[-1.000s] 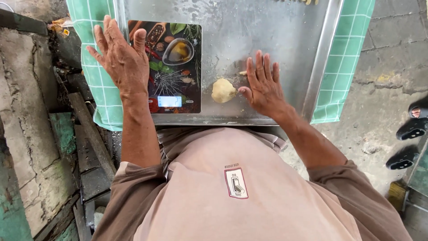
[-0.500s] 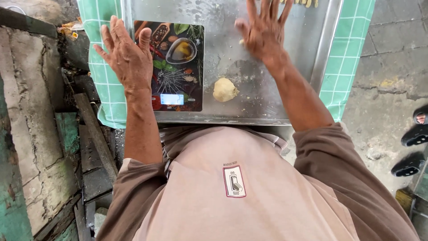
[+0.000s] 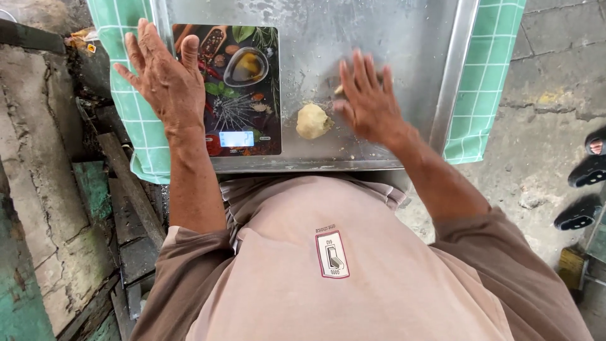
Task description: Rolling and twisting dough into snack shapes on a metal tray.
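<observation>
Left hand (image 3: 165,79): spread flat, laid over the scale's left edge and the green checked cloth (image 3: 129,120).
Scale (image 3: 243,95): dark rectangle printed with spices, pale display near.
Dough lump (image 3: 314,120): set just right of the scale.
Right hand (image 3: 368,101): fingers spread, blurred, just right of the dough.
Steel tray (image 3: 404,38): bare metal lies far; raised rim at right.

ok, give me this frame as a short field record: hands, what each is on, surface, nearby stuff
left hand: open, fingers spread, flat at the left edge of the kitchen scale, thumb on it
right hand: open, palm down on the metal tray, just right of the dough lump; contact unclear
dough lump: pale yellow, on the tray between scale and right hand
scale: printed top, display lit
under tray: green checked cloth
floor, right: dark sandals
</observation>
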